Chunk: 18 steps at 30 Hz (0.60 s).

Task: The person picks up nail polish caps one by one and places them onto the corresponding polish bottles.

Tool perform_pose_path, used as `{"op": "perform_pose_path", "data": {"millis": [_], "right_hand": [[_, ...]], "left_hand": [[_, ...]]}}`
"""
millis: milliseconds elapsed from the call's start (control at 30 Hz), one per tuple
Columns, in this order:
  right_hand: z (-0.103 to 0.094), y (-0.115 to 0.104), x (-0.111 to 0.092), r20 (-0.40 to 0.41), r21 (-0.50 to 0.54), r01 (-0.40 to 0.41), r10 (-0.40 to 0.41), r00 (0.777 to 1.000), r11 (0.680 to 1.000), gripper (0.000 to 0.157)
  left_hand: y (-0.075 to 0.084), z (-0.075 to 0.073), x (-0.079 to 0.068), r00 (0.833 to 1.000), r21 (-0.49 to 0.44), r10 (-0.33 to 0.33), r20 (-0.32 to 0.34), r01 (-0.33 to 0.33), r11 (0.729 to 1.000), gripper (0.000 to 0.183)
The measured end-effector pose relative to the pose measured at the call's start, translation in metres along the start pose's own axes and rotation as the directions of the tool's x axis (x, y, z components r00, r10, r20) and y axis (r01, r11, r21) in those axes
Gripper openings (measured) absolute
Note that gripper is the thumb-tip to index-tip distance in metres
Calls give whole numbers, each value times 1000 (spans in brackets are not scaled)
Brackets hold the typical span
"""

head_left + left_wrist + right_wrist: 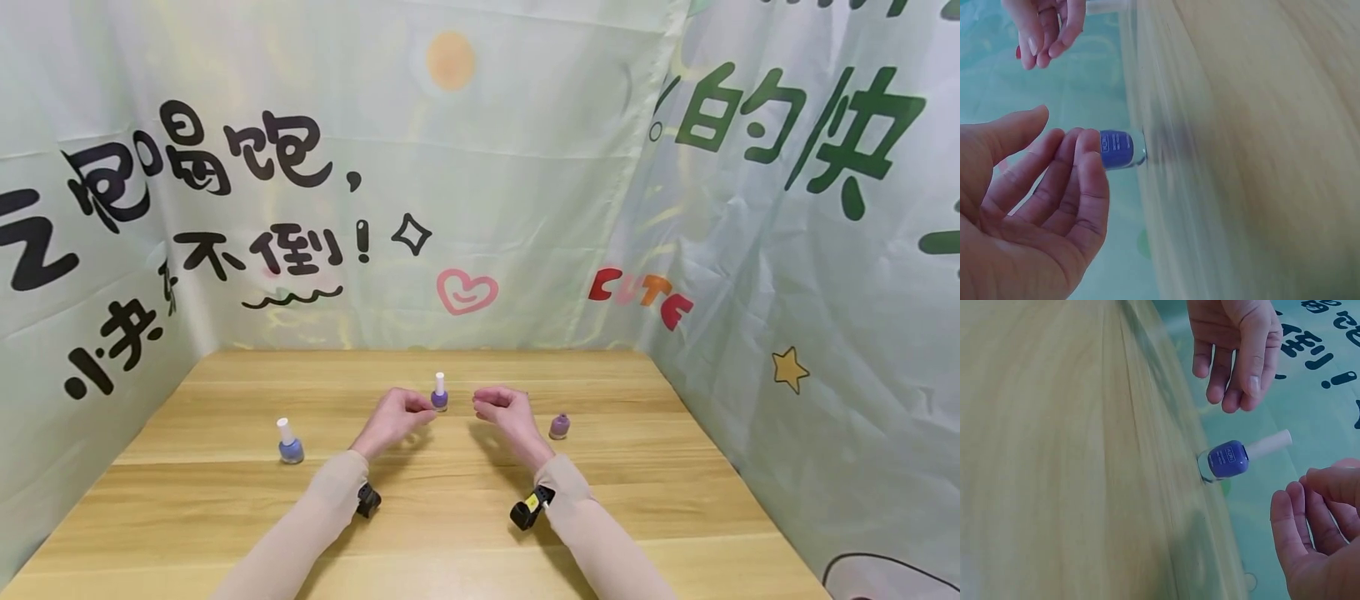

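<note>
A nail polish bottle of blue-violet polish with a white cap stands upright between my two hands. My left hand is just left of it, fingers loosely bent and holding nothing. In the left wrist view, its fingertips overlap the bottle; whether they touch cannot be told. My right hand hovers to the right, fingers loosely bent around nothing. The right wrist view shows a gap between the right hand and the bottle.
A light-blue nail polish bottle with a white cap stands on the left. A mauve bottle without its white cap stands right. A white cylinder appears beside the right hand. Printed cloth surrounds the wooden table.
</note>
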State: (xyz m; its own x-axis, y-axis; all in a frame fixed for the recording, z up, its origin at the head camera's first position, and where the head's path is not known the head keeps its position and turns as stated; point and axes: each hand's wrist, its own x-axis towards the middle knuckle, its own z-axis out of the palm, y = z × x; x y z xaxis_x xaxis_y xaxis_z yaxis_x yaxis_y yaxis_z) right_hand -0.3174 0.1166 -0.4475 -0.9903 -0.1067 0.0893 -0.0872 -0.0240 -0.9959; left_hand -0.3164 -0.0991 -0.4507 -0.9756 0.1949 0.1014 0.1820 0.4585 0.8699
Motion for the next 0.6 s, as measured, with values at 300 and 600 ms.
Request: {"op": "perform_pose_path", "data": {"millis": [300, 600], "right_hand": [[-19, -5, -14, 44, -12, -22, 23, 999, 1000, 24], [-47, -9, -22, -44, 20, -47, 48, 998, 999, 22]], "left_hand": [[3, 11, 4, 998, -81, 24, 52, -20, 996, 23], [10, 22, 6, 996, -145, 22, 89, -8, 989, 20]]}}
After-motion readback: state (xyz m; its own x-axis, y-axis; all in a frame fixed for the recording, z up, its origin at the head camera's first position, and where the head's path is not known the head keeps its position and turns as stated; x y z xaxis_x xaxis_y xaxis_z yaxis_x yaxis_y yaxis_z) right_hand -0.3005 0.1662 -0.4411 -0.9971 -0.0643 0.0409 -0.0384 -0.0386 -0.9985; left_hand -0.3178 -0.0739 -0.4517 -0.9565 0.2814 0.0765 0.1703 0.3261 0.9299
